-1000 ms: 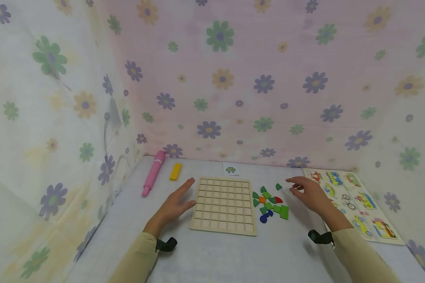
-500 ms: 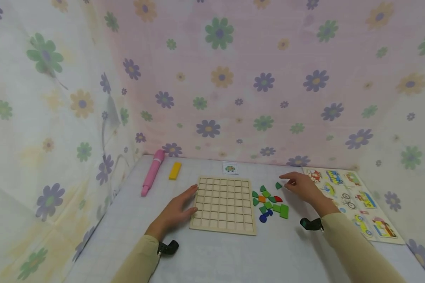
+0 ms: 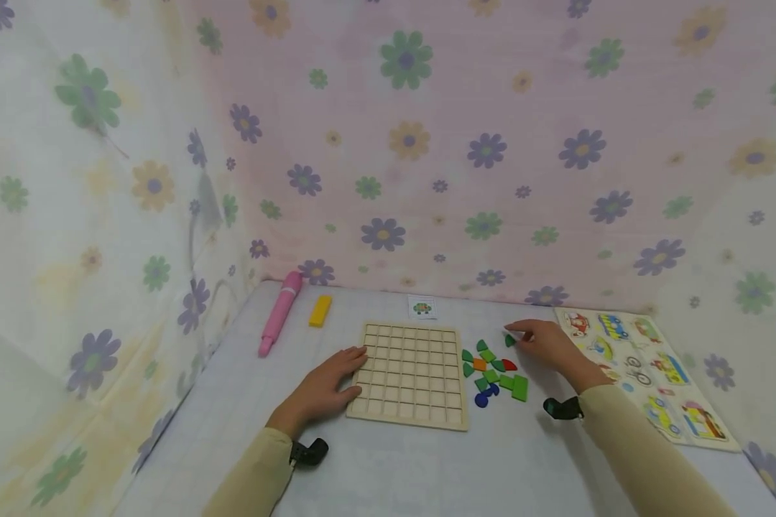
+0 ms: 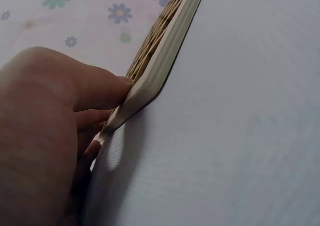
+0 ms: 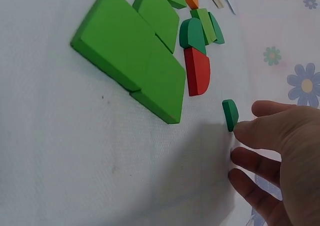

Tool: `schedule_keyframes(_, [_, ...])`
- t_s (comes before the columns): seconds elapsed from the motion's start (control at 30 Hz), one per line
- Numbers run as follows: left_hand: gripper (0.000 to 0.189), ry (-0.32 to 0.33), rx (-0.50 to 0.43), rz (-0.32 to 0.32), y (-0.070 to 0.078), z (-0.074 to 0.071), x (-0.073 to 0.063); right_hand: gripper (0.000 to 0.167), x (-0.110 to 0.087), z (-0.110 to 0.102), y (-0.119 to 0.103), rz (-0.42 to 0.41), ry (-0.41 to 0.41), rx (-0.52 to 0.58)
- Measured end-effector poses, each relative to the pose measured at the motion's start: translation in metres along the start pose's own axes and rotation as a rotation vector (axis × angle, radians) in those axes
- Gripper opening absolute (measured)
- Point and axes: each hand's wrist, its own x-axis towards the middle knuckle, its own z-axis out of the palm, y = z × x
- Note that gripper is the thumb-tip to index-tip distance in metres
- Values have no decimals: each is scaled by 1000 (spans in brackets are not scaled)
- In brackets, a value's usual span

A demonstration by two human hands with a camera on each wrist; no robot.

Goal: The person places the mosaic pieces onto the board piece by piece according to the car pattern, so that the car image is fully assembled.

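Note:
A pale wooden grid board (image 3: 406,424) lies flat on the table. At its left edge my left hand (image 3: 320,391) rests, its thumb (image 4: 107,89) touching the rim in the left wrist view. My right hand (image 3: 550,348) reaches to a dark green quarter-round block (image 3: 509,340) set apart from the others. In the right wrist view the thumb touches or overlaps one end of that green block (image 5: 230,115); the index finger is extended beyond it, and no closed pinch shows. Between board and right hand lie several loose blocks: light green squares (image 3: 519,388), a red piece (image 3: 508,365), an orange square (image 3: 479,364) and blue pieces (image 3: 481,400).
Behind the board lies a small picture card (image 3: 422,307). A pink stick-shaped thing (image 3: 280,314) and a yellow block (image 3: 320,311) are at the back left. A vehicle picture board (image 3: 647,373) lies at the right, partly behind the right forearm. Flowered cloth (image 3: 453,143) walls the table.
My left hand has moved right and come onto the board's left edge. My right hand has moved left, its fingers coming to the lone green block.

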Motion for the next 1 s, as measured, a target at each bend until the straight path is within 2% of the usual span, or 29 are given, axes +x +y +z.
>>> schedule_keyframes(0.2, [62, -28, 9, -16, 2, 1, 4, 40, 4, 4, 8, 11, -2, -4])
schedule_keyframes(0.47, [58, -24, 2, -16, 5, -1, 5, 30, 6, 8, 6, 4, 36, 5])
schedule_keyframes(0.73, [53, -31, -2, -27, 5, -1, 4, 25, 0, 6, 1, 19, 11, 31])
schedule_keyframes(1.0, [53, -31, 9, -57, 1, 0, 4, 29, 2, 7, 1, -17, 38, 8])
